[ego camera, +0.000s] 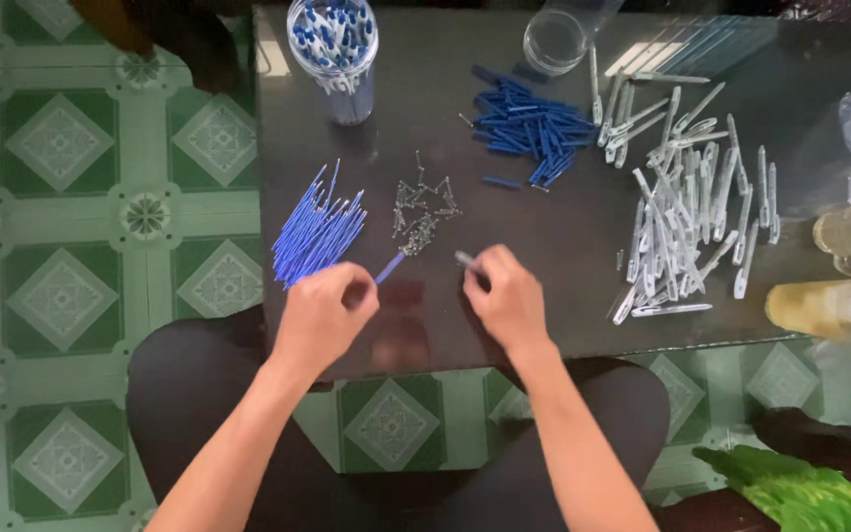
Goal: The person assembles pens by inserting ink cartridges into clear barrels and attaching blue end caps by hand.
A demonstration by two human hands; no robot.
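We pinch a blue refill (pixel 389 267) in our left hand (pixel 322 313) and a small spring (pixel 466 259) in our right hand (pixel 506 299) above the dark table (pixel 563 246), a jar (pixel 333 49) holding finished pens while heaps of parts remain.

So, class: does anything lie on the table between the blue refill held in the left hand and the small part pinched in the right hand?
Nothing visible does. The left hand holds a blue refill, the right hand pinches a small grey part, and only bare dark table shows between them. The pile of springs lies farther back.
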